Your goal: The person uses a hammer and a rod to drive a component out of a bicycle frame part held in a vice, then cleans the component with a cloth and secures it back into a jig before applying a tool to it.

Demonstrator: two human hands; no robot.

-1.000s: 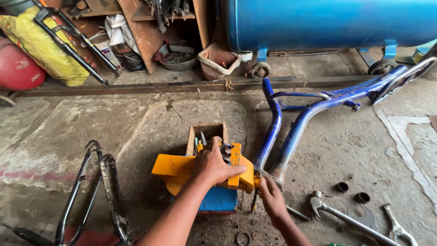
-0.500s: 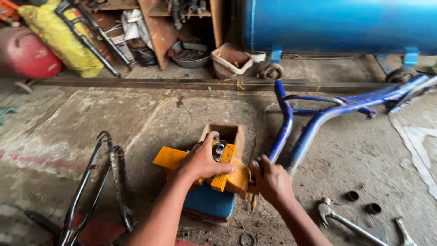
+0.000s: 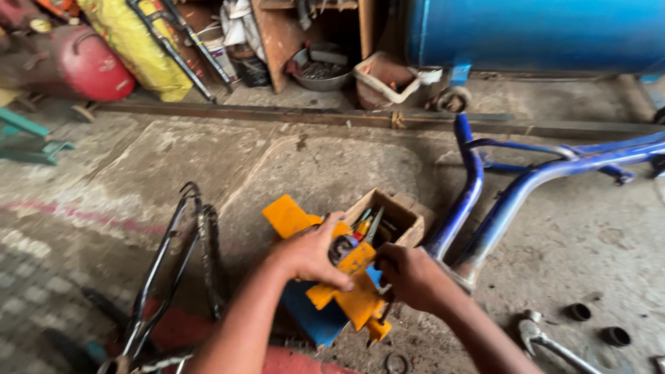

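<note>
Hands meet over a yellow-orange metal tool (image 3: 346, 287) low in the middle of the scene. The left hand (image 3: 312, 253) lies across the top of it, fingers curled over its upper edge, so its grip is closed on the yellow-orange metal tool. The right hand (image 3: 409, 277) is at the tool's right side, fingers bent in a narrow grip around a small part there; what exactly it pinches cannot be told. The tool sits tilted on a blue block (image 3: 312, 322), which rests on the concrete floor (image 3: 312, 159).

Just beyond the hands stands a small cardboard box (image 3: 405, 221), open, with tool handles sticking out of it. To the right a blue tube frame (image 3: 499, 208) runs from near the box away to the far right. A black bent frame (image 3: 176, 256) lies on the floor to the left. At the near right lie a wrench (image 3: 547, 343) and a few dark metal rings (image 3: 613, 336). Along the far edge are a red tank (image 3: 90, 66), a yellow sack (image 3: 135, 45) and a large blue drum (image 3: 540, 31).
</note>
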